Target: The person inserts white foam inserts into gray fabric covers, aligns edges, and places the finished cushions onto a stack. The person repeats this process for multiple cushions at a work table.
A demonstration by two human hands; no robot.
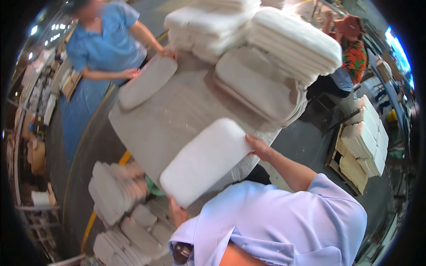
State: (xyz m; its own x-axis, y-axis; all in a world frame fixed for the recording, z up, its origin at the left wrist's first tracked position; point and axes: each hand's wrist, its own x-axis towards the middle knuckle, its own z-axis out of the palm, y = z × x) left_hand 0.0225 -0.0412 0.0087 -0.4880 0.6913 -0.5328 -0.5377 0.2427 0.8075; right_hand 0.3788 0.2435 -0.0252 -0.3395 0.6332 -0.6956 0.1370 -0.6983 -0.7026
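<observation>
A flat white pad [206,162] with rounded corners lies slantwise between my hands, over the near edge of a grey table [146,137]. At its lower left end, my left hand [178,213] grips the edge, its fingers partly hidden. My right hand [262,148] holds the upper right end, thumb on top and fingers curled under the rim. Beyond, on the tabletop, sits a stack of greyer pads [257,84] of the same shape.
Tall stacks of white pads [297,42] stand at the back. Across the table a co-worker in a blue shirt holds another pad [148,82]. More pads [111,195] are piled low on the left. A pallet of white stacks [361,137] is at right, near another person.
</observation>
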